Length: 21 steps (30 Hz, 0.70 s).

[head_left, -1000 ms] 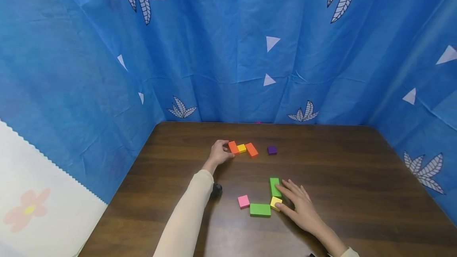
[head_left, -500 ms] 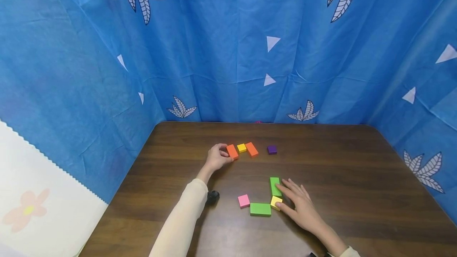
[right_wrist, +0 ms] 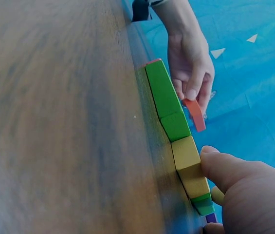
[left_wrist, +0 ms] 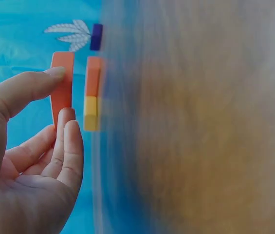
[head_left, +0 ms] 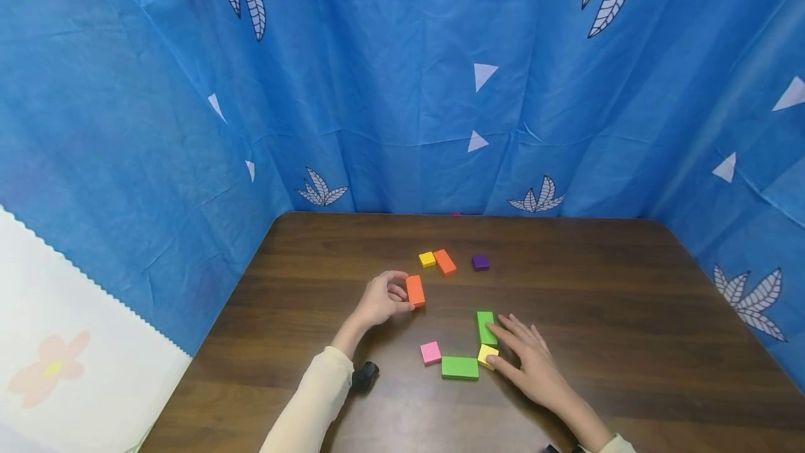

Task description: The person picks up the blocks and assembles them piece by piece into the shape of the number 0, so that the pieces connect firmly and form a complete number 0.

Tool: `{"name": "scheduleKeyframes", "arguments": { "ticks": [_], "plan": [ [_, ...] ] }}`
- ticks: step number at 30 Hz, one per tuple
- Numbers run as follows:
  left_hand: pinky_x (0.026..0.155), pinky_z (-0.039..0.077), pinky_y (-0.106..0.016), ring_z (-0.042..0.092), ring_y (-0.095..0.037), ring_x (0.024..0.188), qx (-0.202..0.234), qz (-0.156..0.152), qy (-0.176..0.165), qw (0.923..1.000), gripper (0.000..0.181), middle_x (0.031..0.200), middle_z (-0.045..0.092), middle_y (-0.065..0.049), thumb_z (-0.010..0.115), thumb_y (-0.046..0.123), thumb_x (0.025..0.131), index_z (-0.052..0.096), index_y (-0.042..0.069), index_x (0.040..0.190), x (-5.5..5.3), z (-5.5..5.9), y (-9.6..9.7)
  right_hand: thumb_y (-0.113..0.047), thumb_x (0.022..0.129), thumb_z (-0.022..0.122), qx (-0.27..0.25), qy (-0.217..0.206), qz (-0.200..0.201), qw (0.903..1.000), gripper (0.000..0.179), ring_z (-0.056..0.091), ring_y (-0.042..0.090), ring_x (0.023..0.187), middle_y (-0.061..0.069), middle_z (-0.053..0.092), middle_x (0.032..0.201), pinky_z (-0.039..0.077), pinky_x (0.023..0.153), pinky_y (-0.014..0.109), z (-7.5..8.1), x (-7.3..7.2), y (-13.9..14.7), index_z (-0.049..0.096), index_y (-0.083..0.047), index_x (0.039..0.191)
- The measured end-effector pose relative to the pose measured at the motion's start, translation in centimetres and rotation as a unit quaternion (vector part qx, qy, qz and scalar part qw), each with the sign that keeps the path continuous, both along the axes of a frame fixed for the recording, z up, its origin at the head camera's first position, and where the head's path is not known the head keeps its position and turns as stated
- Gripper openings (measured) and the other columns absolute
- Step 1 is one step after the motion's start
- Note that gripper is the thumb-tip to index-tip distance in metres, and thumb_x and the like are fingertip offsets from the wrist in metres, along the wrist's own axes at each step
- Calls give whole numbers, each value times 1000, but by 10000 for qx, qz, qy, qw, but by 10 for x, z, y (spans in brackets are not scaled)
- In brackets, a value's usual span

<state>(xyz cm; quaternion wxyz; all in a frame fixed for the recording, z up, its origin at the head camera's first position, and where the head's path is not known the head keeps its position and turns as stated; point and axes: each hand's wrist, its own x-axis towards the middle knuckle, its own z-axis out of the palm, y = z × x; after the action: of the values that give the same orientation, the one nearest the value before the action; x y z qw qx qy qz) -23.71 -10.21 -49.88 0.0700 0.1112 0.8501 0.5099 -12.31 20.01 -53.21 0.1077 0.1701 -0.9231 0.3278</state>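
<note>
In the head view my left hand (head_left: 379, 299) pinches an orange block (head_left: 416, 291) between thumb and fingers. The left wrist view shows the thumb on one end of this orange block (left_wrist: 63, 85), with fingertips at its other end. My right hand (head_left: 527, 362) rests low over the table, fingers nearly straight. Its thumb is at the small yellow block (head_left: 488, 356), and its fingertips lie along the upright-pointing green block (head_left: 486, 328). A second green block (head_left: 460, 368) lies crosswise at the yellow block's left. A pink block (head_left: 430, 353) sits just beyond that.
Farther back on the brown table (head_left: 585, 285) lie a yellow-orange block (head_left: 427, 259), another orange block (head_left: 445, 262) touching it, and a purple block (head_left: 481, 263). A blue patterned curtain (head_left: 377, 89) rises behind the table's far edge.
The left hand has drawn the orange block away from the yellow-orange one, back toward the body and slightly right. The right hand has stayed at the green and yellow blocks.
</note>
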Motion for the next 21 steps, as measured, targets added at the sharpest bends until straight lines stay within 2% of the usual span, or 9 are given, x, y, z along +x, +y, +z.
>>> {"name": "scheduleKeyframes", "arguments": {
  "ticks": [12, 21],
  "plan": [
    [73, 55, -21, 61, -13, 78, -17, -527, 186, 9984, 61, 96, 63, -8, 84, 3, 72, 58, -2, 127, 28, -8, 8, -32, 86, 73, 13, -15, -20, 10000, 54, 36, 46, 138, 22, 48, 145, 18, 107, 72, 0, 0, 0, 59, -13, 135],
    [71, 53, -18, 60, -13, 79, -204, -738, 228, 9968, 59, 100, 61, -8, 83, 1, 72, 59, -1, 126, 34, -13, 12, -32, 86, 73, 22, -17, -11, 10000, 54, 36, 45, 138, 22, 47, 145, 18, 108, 72, 0, -1, -1, 59, -13, 135]
  ]
}}
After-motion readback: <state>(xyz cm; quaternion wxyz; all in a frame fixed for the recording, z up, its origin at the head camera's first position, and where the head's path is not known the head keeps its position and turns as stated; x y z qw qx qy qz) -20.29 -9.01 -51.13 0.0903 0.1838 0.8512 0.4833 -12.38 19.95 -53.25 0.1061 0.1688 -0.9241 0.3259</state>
